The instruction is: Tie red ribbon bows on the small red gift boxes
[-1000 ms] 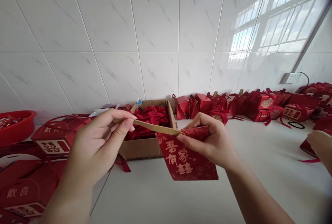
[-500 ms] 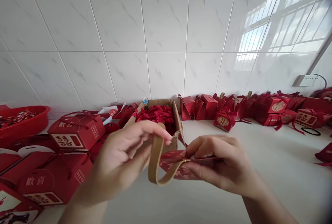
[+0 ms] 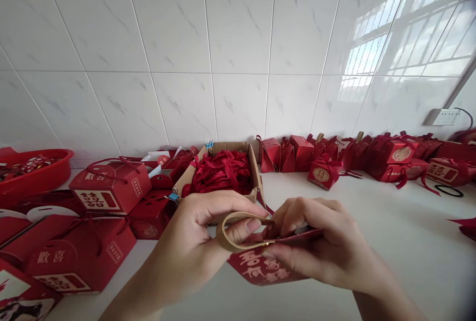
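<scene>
Between my two hands is a small red box (image 3: pixel 260 266) with pale gold characters on its side. A tan strap (image 3: pixel 224 231) curves in a loop from the box's upper edge. My left hand (image 3: pixel 208 231) is closed round the strap, its index finger on the strap's far end and its thumb inside the loop. My right hand (image 3: pixel 316 236) pinches the box's top edge, thumb in front and fingers behind, beside a small gold stud at the strap's near end. The fingertips of my right hand are partly hidden behind the edge.
Behind my hands stands a cardboard box (image 3: pixel 256 172) of red ribbons (image 3: pixel 223 172). Red gift boxes (image 3: pixel 111 187) and a red basin (image 3: pixel 61 167) are at the left. More red boxes (image 3: pixel 301 152) line the tiled wall at the right, near a black ring (image 3: pixel 449 190).
My left hand has moved right and down, bringing the strap's free end over to the box's edge and closing the loop. The red box has tilted, showing more of its printed side.
</scene>
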The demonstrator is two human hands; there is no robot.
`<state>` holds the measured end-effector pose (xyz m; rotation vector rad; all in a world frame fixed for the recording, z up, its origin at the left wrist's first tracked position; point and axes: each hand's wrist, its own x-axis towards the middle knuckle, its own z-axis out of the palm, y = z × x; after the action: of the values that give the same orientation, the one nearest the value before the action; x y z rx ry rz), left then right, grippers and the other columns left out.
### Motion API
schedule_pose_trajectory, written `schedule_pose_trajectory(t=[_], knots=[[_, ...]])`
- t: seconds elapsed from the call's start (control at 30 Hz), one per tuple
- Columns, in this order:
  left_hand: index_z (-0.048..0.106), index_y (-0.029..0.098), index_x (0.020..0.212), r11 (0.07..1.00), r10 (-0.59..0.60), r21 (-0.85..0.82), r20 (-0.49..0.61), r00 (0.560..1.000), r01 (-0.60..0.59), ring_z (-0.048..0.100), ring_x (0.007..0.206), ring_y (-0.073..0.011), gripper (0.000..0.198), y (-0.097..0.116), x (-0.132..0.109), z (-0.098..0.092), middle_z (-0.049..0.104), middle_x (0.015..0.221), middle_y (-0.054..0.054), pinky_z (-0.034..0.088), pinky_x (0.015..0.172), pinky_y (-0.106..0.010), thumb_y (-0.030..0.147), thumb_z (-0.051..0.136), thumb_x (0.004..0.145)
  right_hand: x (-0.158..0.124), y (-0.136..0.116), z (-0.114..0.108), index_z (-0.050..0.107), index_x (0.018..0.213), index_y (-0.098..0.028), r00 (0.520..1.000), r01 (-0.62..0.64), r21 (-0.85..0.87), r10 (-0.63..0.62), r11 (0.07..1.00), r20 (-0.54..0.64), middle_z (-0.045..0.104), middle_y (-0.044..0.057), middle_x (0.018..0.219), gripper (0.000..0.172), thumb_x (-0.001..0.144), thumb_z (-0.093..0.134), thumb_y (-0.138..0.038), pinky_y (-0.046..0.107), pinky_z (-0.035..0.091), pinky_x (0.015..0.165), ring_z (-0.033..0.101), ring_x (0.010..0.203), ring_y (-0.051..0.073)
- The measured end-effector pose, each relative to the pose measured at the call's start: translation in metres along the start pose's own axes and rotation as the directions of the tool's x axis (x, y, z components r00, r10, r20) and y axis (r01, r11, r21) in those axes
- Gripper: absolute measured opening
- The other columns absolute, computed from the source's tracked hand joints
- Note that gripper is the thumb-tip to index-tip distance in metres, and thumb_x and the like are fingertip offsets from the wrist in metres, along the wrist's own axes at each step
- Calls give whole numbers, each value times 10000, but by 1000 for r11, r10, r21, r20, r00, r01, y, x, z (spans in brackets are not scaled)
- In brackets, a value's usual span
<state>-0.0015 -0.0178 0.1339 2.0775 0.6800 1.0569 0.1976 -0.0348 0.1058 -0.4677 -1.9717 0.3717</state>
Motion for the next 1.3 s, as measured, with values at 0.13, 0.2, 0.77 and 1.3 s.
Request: schedule_pose_trajectory(t=[0.13,0.2,0.77,1.3], knots=[[713,272,881,1000,0,-18,26,1000,0,671,732,-144,141,4,-1,-2,722,840,9,510,597,-188,183,632,808,0,-2,1,483,802,-200,1000,-19,19,19,1000,6,595,-1,768,232,760,702,-137,182,476,570,569,657,96],[713,252,878,999,17,-29,48,999,-16,666,715,-143,130,5,-2,-2,720,835,-5,500,578,-185,184,621,815,1,-3,1,483,794,-198,1000,-9,10,9,1000,-3,589,-3,764,241,748,705,-114,175,466,558,564,651,90],[666,217,890,997,10,-73,157,987,2,619,795,-135,121,5,-6,-2,655,852,-13,469,710,-215,205,547,875,2,-3,1,490,783,-192,1000,6,66,-8,998,21,586,7,775,254,730,720,-99,178,470,566,566,657,90],[654,204,834,989,35,-149,206,978,-4,583,767,-157,136,4,-5,-3,627,832,-40,452,728,-282,242,530,873,2,-4,1,507,748,-184,1000,9,169,-12,985,14,614,13,709,250,721,755,-192,189,463,551,574,618,96]])
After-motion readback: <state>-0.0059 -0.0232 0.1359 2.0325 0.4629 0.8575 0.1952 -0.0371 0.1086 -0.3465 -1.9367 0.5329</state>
